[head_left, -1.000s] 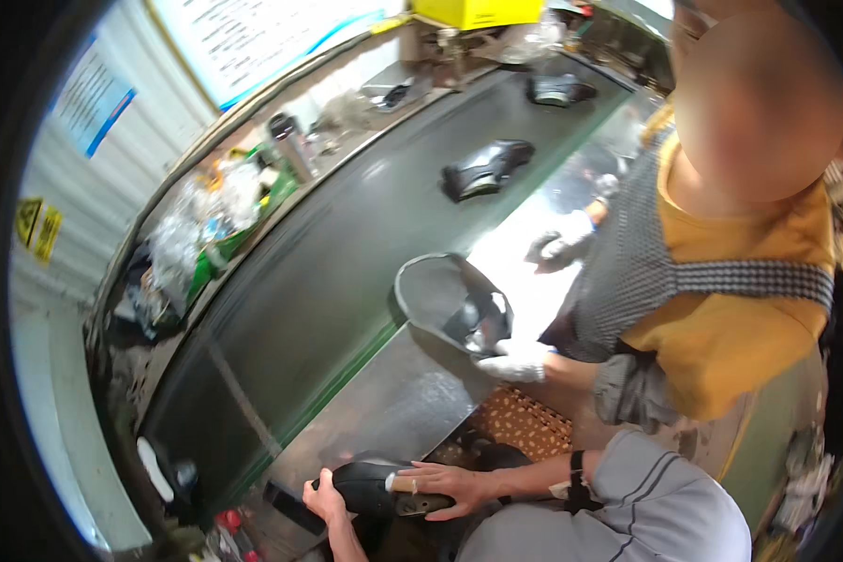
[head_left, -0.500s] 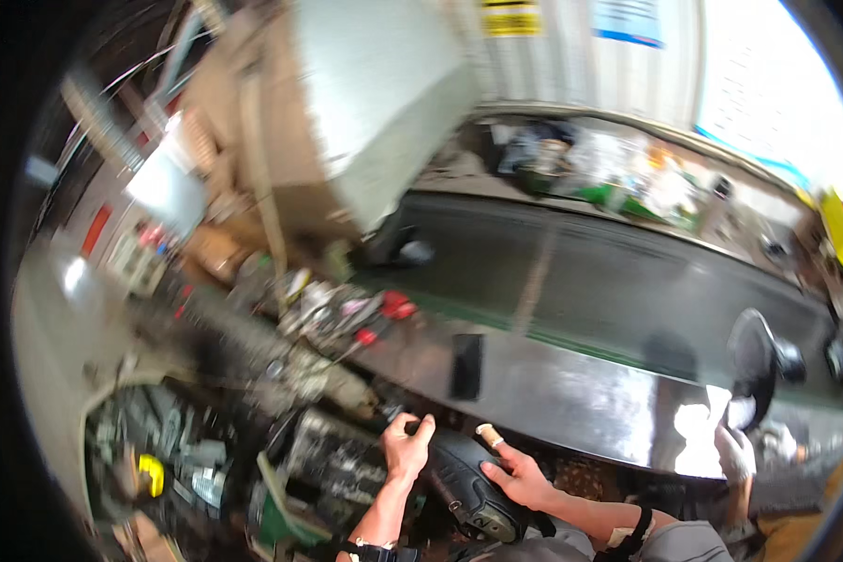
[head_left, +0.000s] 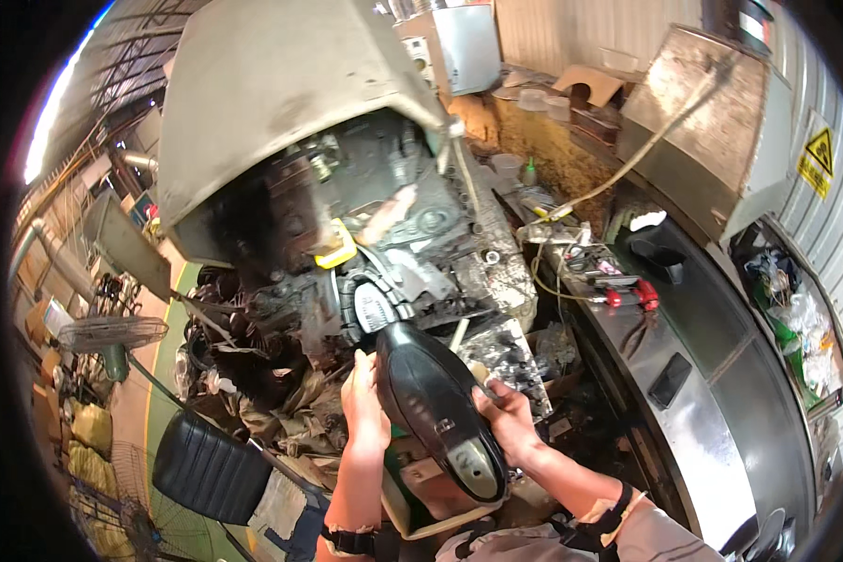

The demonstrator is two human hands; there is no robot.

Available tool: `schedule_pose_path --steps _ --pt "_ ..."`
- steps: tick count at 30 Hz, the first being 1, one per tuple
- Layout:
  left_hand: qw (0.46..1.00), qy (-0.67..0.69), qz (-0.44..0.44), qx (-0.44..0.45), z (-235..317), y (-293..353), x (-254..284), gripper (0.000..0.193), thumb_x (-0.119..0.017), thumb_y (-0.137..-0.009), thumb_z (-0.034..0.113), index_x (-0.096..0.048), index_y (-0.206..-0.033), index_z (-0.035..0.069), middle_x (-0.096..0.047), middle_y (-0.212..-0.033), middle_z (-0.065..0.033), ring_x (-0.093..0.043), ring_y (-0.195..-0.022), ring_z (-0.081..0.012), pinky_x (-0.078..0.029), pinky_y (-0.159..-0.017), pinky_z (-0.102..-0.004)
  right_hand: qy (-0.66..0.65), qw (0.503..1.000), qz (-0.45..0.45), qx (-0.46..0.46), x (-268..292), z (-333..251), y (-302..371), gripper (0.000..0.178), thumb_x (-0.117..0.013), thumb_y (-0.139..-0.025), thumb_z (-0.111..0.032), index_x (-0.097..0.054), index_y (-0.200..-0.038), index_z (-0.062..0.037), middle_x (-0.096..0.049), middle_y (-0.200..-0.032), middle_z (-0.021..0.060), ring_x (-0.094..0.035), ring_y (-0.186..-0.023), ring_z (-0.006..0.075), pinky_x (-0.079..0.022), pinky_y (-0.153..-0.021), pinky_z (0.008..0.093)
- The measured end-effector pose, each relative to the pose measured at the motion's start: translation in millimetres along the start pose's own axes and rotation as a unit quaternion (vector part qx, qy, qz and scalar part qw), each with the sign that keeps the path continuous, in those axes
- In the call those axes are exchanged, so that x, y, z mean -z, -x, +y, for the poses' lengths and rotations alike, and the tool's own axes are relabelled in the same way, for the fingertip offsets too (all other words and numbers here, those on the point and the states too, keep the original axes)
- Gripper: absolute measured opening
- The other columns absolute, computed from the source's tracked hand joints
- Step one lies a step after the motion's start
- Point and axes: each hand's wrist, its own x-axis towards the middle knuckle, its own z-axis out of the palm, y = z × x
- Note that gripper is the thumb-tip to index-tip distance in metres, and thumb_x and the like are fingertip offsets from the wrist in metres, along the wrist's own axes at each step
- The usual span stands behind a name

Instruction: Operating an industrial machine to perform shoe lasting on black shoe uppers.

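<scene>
Pinching a black lasted shoe [head_left: 429, 398] between them, left hand [head_left: 365, 412] and right hand [head_left: 511, 426] press their fingers [head_left: 509, 395] to its sides; a hooded machine [head_left: 281, 103] stands ahead of the fingers, a phone [head_left: 670, 380] to their right

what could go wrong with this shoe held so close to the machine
The left hand is near the working parts of the hooded machine, so it might get pinched if they move. The black shoe upper looks smooth and is gripped by its sides, so it could slip if the right hand loosens. Its far end might scuff against the machine.
</scene>
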Motion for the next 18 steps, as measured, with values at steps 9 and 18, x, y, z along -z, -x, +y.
schedule_pose_path --steps 9,18 --pt "0.968 0.227 0.064 0.086 -0.1 -4.6 36.0 0.042 -0.054 -0.102 0.041 -0.068 -0.116 0.004 -0.072 -0.107 -0.0073 -0.068 -0.09 -0.0218 -0.055 -0.08 -0.0353 -0.085 0.996 0.01 0.007 -101.0 18.5 -75.8 0.043 -0.065 -0.1 -0.015 -0.056 -0.138 0.0007 -0.071 -0.107 0.0063 -0.064 -0.087 0.0112 -0.053 -0.076 0.0268" --pt "0.969 0.154 0.133 0.143 -12.3 -64.8 47.5 0.037 -0.067 -0.097 0.036 -0.07 -0.115 0.003 -0.072 -0.113 -0.0073 -0.068 -0.093 -0.0209 -0.054 -0.084 -0.035 -0.144 0.989 0.02 -0.03 -119.0 28.5 -131.8 0.06 -0.06 -0.102 -0.011 -0.032 -0.154 -0.0011 -0.067 -0.118 0.0133 -0.068 -0.095 0.0175 -0.057 -0.082 0.0328"
